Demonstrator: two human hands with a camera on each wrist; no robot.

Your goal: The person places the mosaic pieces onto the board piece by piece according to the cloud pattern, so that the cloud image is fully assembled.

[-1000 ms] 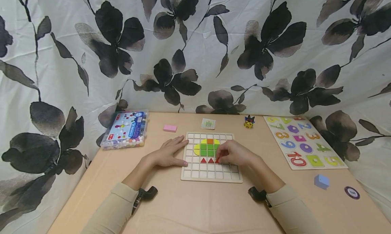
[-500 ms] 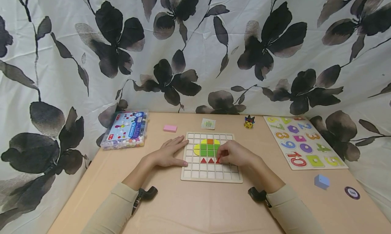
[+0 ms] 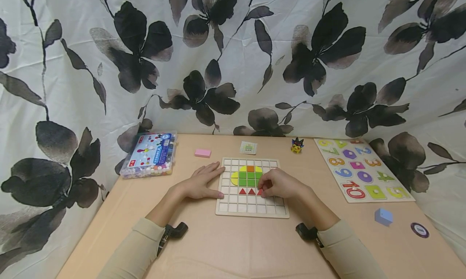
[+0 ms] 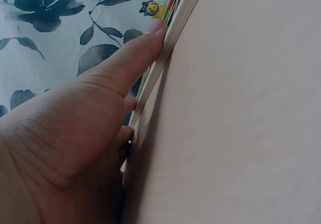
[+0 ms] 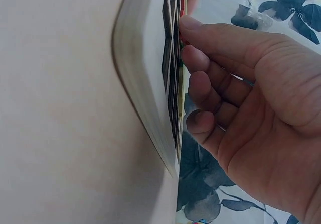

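A pale wooden grid board (image 3: 233, 208) lies on the table. Set in its cells are green square tiles (image 3: 246, 181), yellow rounded tiles (image 3: 234, 178), an orange tile (image 3: 251, 168) and a row of red triangle tiles (image 3: 251, 191). My left hand (image 3: 200, 182) rests at the board's left edge, fingers spread; its thumb (image 4: 145, 45) touches the rim. Over the row's right end, my right hand (image 3: 282, 183) pinches a red triangle tile (image 3: 259, 192) with thumb and forefinger. The right wrist view has that thumb (image 5: 215, 35) against the red, the other fingers curled.
Behind the board are a pink block (image 3: 202, 153), a small picture card (image 3: 248, 148) and a yellow figurine (image 3: 297, 145). A clear bead box (image 3: 149, 155) stands left. Rightward are a number puzzle board (image 3: 358, 169), a blue block (image 3: 383, 216) and a purple-rimmed disc (image 3: 419, 230).
The right hand's fingertips have shifted very slightly right, and more of the rightmost red triangle tile shows. The left hand and the board have not moved.
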